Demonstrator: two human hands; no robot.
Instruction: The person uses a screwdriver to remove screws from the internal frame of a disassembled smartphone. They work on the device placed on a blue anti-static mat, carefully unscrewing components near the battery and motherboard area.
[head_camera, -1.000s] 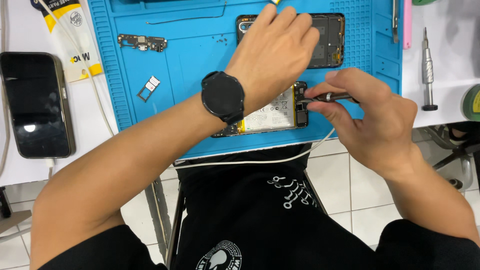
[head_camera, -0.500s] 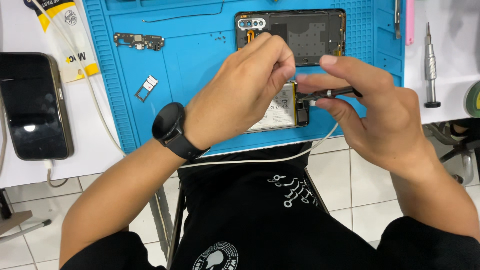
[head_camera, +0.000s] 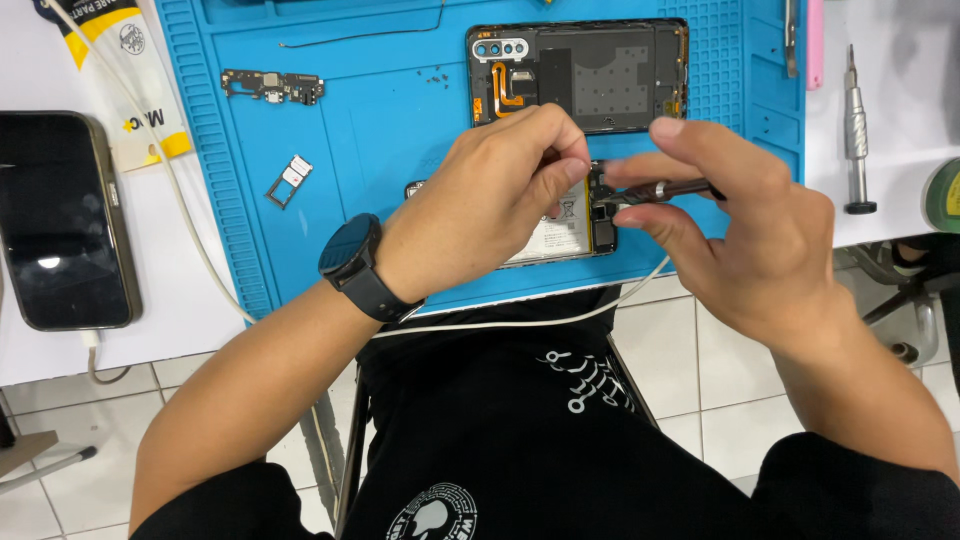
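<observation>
Since the earlier frame, left hand (head_camera: 480, 205) slid off toward 7 o'clock, uncovering the back housing (head_camera: 580, 75) at 12 o'clock. Opened phone (head_camera: 560, 235) lies at the blue mat's (head_camera: 400, 130) near edge, mostly under the left hand, fingers curled together on it. Right hand (head_camera: 735, 235) pinches a dark tool (head_camera: 665, 188), tip at the phone's right end. Small circuit board (head_camera: 272, 86) and SIM tray (head_camera: 290, 180) at 10 o'clock, well apart; bare mat between. Silver screwdriver (head_camera: 856, 130) off-mat at 3 o'clock.
</observation>
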